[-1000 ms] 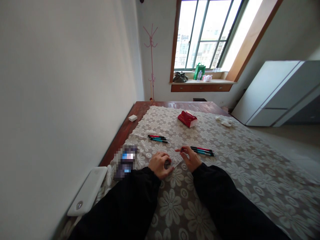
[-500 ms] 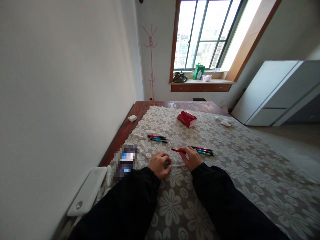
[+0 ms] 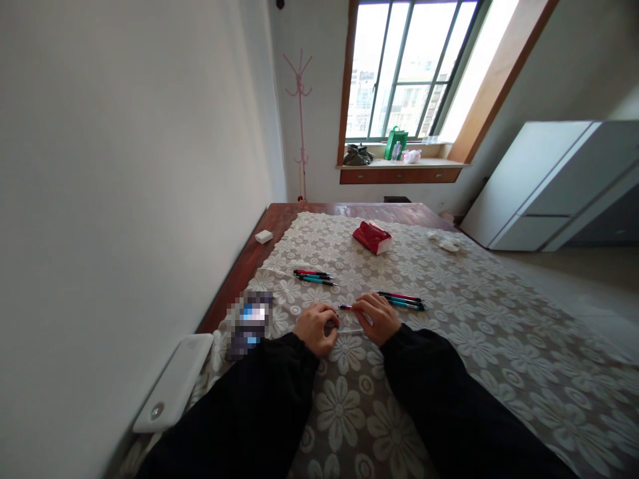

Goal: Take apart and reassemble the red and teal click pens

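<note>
My right hand (image 3: 378,319) pinches a short red pen piece with a dark end (image 3: 345,307), pointing left toward the other hand. Curled closed, my left hand (image 3: 315,328) rests on the floral tablecloth (image 3: 344,399); something dark shows inside its fingers, too hidden to name. A thin pale strip (image 3: 353,331) lies between the two hands, and I cannot tell whether either touches it. Just beyond my right hand is a group of red, blue and black pens (image 3: 405,303). Another group of pens (image 3: 314,277) lies farther off, beyond my left hand.
A blurred phone-like object (image 3: 252,322) and a white power-bank-like block (image 3: 174,382) lie to the left. A red tissue pack (image 3: 372,237) and crumpled white tissues (image 3: 449,245) are farther back. A small white box (image 3: 264,236) sits near the wall.
My right hand has turned the red pen piece slightly, and its end now sits lower and closer to my left hand. Less of it shows past the fingers.
</note>
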Demonstrator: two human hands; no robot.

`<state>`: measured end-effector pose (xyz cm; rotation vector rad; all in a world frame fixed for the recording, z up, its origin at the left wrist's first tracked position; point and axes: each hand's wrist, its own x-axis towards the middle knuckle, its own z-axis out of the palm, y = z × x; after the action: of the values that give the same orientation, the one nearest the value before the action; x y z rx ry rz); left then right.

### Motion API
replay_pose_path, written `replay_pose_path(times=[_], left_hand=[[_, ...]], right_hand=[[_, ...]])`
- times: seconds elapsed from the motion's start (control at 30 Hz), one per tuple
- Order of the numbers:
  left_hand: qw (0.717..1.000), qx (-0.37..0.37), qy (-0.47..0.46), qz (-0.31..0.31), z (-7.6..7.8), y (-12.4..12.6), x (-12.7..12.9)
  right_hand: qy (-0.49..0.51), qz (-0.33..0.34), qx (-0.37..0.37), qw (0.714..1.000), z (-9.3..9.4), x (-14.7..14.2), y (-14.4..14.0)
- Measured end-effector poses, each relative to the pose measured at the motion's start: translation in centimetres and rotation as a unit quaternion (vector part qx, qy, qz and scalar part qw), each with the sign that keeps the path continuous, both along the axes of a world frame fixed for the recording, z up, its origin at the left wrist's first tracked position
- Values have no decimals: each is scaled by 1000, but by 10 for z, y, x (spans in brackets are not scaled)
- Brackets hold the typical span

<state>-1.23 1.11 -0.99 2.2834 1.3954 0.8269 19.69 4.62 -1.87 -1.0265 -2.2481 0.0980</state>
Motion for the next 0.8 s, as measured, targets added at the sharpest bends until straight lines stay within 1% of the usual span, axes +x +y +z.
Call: replay_pose_path(times=[0.07,0.13,0.33,0.4,0.57,0.63,0.8], left_hand=[[1000,2,-2,-1,0,-1,0],[1000,5,-3,1,-1,-1,0],[1000,0,-14,5,-1,-1,0],[1000,-3,-19,7,0,0,0],[1000,-4,-24,17,1,0,0],[1000,-4,-19,19,0,0,1],[999,-11,-18,27,-1,1,1]], right_hand=[[-21,14,-4,1000,1,-1,-1],[-36,14,-10,999,0,0,0],[-26,-29,-14,999,-1,4,2],[-30,-15,-13,999,-1,5,3],[-59,56,2,997,-5,3,2],[-69,62,0,996,-7,2,2],[-72,47,-9,996,-9,2,4]])
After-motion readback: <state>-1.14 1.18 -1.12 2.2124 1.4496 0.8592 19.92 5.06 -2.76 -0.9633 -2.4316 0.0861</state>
